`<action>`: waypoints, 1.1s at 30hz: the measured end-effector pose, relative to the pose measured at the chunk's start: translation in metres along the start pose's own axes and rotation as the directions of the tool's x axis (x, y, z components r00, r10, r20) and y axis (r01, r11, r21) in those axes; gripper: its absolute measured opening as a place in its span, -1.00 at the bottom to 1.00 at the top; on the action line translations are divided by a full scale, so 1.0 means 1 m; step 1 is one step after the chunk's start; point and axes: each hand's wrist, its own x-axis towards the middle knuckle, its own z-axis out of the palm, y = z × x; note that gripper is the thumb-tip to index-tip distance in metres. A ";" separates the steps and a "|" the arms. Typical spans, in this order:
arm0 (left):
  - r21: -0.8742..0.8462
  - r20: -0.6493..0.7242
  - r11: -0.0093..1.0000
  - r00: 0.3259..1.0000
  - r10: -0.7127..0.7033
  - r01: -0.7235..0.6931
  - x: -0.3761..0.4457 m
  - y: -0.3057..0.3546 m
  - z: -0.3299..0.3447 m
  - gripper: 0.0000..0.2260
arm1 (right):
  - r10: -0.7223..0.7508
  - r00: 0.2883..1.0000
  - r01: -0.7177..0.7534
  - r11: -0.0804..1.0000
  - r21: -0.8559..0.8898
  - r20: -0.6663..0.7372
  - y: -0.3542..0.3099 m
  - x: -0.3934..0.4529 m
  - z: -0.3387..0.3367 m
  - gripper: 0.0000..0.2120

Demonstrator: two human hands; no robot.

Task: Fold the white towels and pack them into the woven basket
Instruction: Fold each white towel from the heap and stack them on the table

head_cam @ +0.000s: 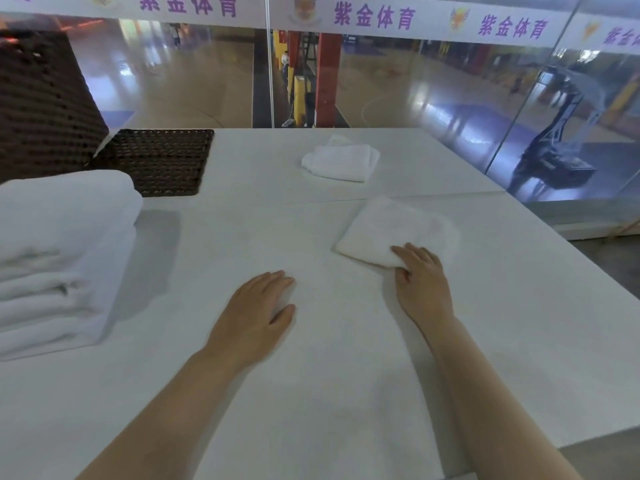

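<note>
White folded terry towel (388, 230) is lying right of frame centre on the white tabletop (311, 393), its long axis running from lower left to upper right. The right hand (420, 278) is gripping its near edge; the left hand (256, 317) is hovering flat, fingers relaxed. Upper left, the dark woven basket (162, 161) is sitting, contents indiscernible.

purple characters "紫金体育" repeat along the white banner (381, 15) atop the glass wall (398, 81).
</note>
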 end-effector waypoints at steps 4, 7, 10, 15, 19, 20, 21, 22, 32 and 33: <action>-0.128 -0.085 0.989 0.993 -0.083 0.071 0.000 -0.002 -0.001 -0.27 | -0.147 0.977 0.132 0.986 0.099 0.156 -0.035 -0.018 0.007 -0.57; -0.044 -0.096 0.999 0.995 -0.010 0.005 -0.002 -0.004 0.000 -0.22 | -0.234 0.950 0.204 0.966 0.159 0.207 -0.060 -0.033 0.015 -0.57; 0.164 -0.099 0.970 0.976 0.196 -0.178 -0.003 -0.009 0.000 -0.39 | -0.276 0.936 0.237 0.953 0.189 0.218 -0.073 -0.043 0.020 -0.55; 0.329 -0.145 0.902 0.928 0.343 -0.281 0.001 -0.017 -0.015 -0.59 | -0.292 0.933 0.248 0.945 0.215 0.210 -0.076 -0.046 0.013 -0.60; 0.317 -0.231 0.901 0.897 0.376 -0.295 0.013 -0.013 -0.020 -0.65 | -0.267 0.948 0.289 0.950 -0.121 0.175 -0.090 -0.036 0.011 -0.79; 0.298 -0.265 0.911 0.892 0.366 -0.286 0.018 -0.011 -0.023 -0.65 | -0.284 0.942 0.314 0.934 -0.171 0.178 -0.096 -0.034 0.010 -0.75; 0.283 -0.292 0.921 0.890 0.349 -0.268 0.024 -0.007 -0.028 -0.65 | -0.297 0.938 0.329 0.925 -0.191 0.179 -0.101 -0.030 0.008 -0.72; 0.279 -0.312 0.926 0.888 0.337 -0.254 0.032 -0.003 -0.034 -0.66 | -0.296 0.939 0.327 0.926 -0.187 0.177 -0.105 -0.027 0.006 -0.71; 0.372 -0.232 0.844 0.841 0.488 -0.387 0.116 0.059 -0.068 -0.67 | -0.181 0.964 0.183 0.983 -0.010 -0.193 -0.090 -0.011 0.000 -0.61; 0.345 -0.248 0.847 0.832 0.497 -0.404 0.117 0.058 -0.065 -0.70 | -0.214 0.958 0.209 0.977 -0.047 -0.193 -0.086 -0.010 0.003 -0.57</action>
